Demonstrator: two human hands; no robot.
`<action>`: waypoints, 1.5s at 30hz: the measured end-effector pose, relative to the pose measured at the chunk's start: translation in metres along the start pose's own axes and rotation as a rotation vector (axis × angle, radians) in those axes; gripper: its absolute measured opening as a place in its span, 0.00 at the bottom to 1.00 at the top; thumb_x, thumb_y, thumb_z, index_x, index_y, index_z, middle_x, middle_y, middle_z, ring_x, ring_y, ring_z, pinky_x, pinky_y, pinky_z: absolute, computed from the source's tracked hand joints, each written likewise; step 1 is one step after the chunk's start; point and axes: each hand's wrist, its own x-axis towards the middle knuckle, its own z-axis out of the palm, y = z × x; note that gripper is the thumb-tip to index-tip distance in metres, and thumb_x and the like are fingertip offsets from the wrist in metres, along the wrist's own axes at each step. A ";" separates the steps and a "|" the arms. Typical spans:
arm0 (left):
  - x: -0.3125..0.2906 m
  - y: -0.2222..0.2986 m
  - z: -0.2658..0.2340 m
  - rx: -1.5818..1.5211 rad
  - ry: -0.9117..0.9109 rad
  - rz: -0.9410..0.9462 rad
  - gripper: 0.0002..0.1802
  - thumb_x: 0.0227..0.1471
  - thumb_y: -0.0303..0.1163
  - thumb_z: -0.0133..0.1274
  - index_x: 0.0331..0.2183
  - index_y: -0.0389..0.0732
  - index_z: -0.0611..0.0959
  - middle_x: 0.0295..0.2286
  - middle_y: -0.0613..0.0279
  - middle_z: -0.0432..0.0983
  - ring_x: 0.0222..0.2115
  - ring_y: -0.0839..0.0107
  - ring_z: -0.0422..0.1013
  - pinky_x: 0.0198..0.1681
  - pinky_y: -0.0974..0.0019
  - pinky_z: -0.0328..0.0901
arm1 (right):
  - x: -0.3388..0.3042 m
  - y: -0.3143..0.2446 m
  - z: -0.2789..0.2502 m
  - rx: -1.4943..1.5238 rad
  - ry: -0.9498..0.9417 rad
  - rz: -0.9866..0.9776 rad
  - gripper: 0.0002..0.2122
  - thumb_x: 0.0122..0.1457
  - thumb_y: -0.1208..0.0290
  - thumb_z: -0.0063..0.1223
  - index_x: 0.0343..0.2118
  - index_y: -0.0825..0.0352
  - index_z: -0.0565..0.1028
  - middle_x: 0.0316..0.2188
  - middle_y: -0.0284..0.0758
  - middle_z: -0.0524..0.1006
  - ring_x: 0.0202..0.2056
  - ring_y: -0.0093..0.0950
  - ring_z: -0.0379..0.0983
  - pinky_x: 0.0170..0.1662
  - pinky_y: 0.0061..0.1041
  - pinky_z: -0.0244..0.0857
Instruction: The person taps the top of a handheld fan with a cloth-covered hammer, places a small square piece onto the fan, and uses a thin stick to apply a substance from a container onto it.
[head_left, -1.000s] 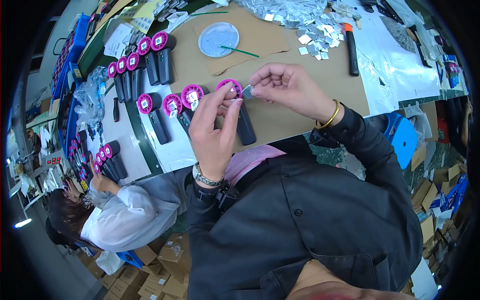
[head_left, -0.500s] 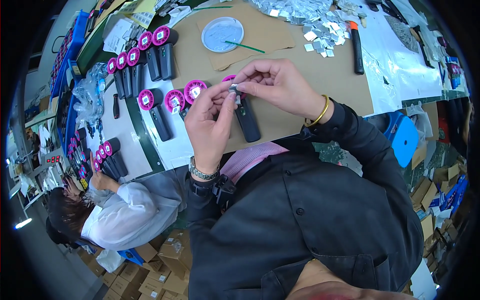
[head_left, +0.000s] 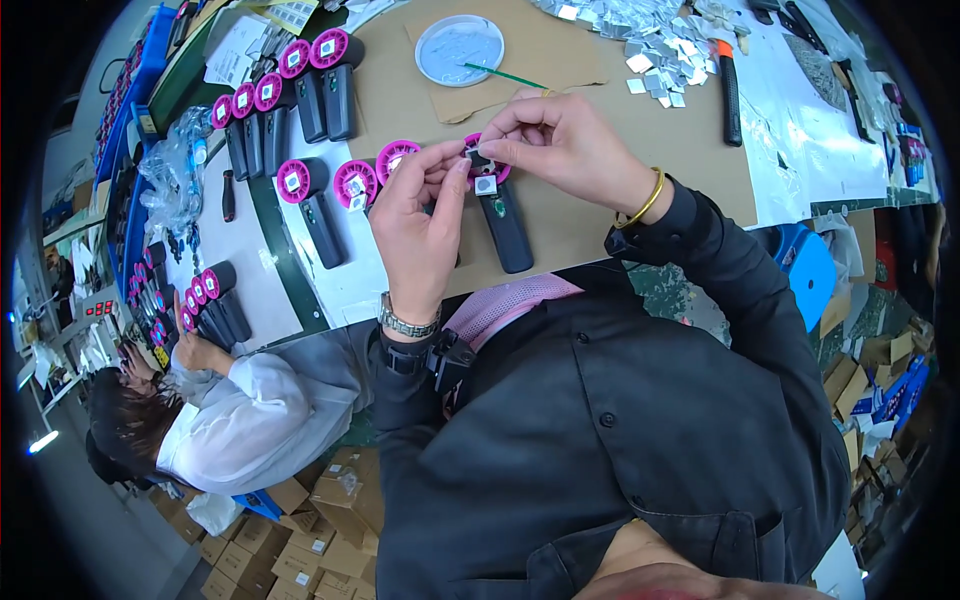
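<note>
My left hand [head_left: 418, 215] and my right hand [head_left: 555, 145] meet over the cardboard, fingertips pinched. A small dark square piece [head_left: 480, 160] sits between them, both thumbs at its edges. Just below it lies a black-handled device [head_left: 506, 232] with a round pink head, partly hidden by my fingers. On that device, where head and handle meet, rests a small silvery square tile [head_left: 486, 186]. Similar pink-headed devices [head_left: 355, 182] lie left of my left hand, one partly covered by it.
A round white dish [head_left: 440, 60] of clear bluish stuff holds a green stick [head_left: 505, 75]. Several silvery tiles [head_left: 665, 65] are heaped at the back right, beside a black-handled tool [head_left: 730, 105]. At left, a co-worker in a white sleeve [head_left: 270, 395] sits by more pink-headed devices [head_left: 222, 300].
A silvery tile now shows on the device below my fingers. The dark piece between my hands has come into clearer view, and my fingertips are slightly farther apart. The whole view has shifted a little.
</note>
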 end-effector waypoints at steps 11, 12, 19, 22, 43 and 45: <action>-0.001 -0.017 -0.009 0.100 0.004 0.052 0.12 0.61 0.18 0.61 0.47 0.33 0.87 0.39 0.57 0.84 0.32 0.74 0.80 0.36 0.71 0.74 | 0.011 0.008 0.009 -0.161 0.003 -0.023 0.09 0.62 0.70 0.69 0.40 0.70 0.87 0.25 0.31 0.79 0.26 0.20 0.70 0.31 0.24 0.65; -0.001 -0.016 -0.011 0.176 0.020 0.110 0.15 0.59 0.17 0.61 0.49 0.33 0.86 0.41 0.55 0.83 0.35 0.71 0.80 0.37 0.70 0.74 | 0.012 0.009 0.009 -0.163 0.007 0.008 0.09 0.61 0.69 0.68 0.39 0.70 0.87 0.24 0.34 0.81 0.25 0.23 0.74 0.31 0.26 0.69; -0.008 -0.011 -0.016 0.423 -0.084 0.255 0.35 0.49 0.17 0.63 0.60 0.37 0.79 0.54 0.50 0.77 0.53 0.51 0.71 0.55 0.55 0.69 | 0.012 0.016 0.010 -0.210 -0.025 0.063 0.06 0.64 0.74 0.68 0.38 0.72 0.85 0.27 0.26 0.76 0.28 0.13 0.66 0.31 0.18 0.61; -0.010 -0.012 -0.013 0.481 -0.128 0.299 0.42 0.46 0.19 0.65 0.65 0.39 0.75 0.57 0.50 0.75 0.58 0.45 0.66 0.62 0.50 0.64 | 0.013 0.017 0.010 -0.209 -0.035 0.081 0.06 0.64 0.75 0.68 0.38 0.72 0.85 0.28 0.26 0.76 0.28 0.14 0.67 0.32 0.19 0.62; -0.009 -0.014 -0.011 0.626 -0.156 0.334 0.49 0.45 0.26 0.69 0.69 0.43 0.71 0.52 0.55 0.78 0.59 0.49 0.65 0.65 0.47 0.53 | 0.012 0.020 0.015 -0.274 -0.001 -0.017 0.05 0.62 0.77 0.68 0.38 0.73 0.85 0.27 0.27 0.72 0.29 0.16 0.66 0.31 0.21 0.61; -0.010 -0.013 -0.011 0.681 -0.148 0.321 0.49 0.45 0.28 0.69 0.69 0.44 0.71 0.50 0.58 0.80 0.59 0.51 0.66 0.65 0.48 0.49 | 0.011 0.020 0.016 -0.295 0.000 -0.036 0.05 0.62 0.77 0.68 0.38 0.73 0.85 0.27 0.27 0.72 0.29 0.16 0.66 0.31 0.21 0.61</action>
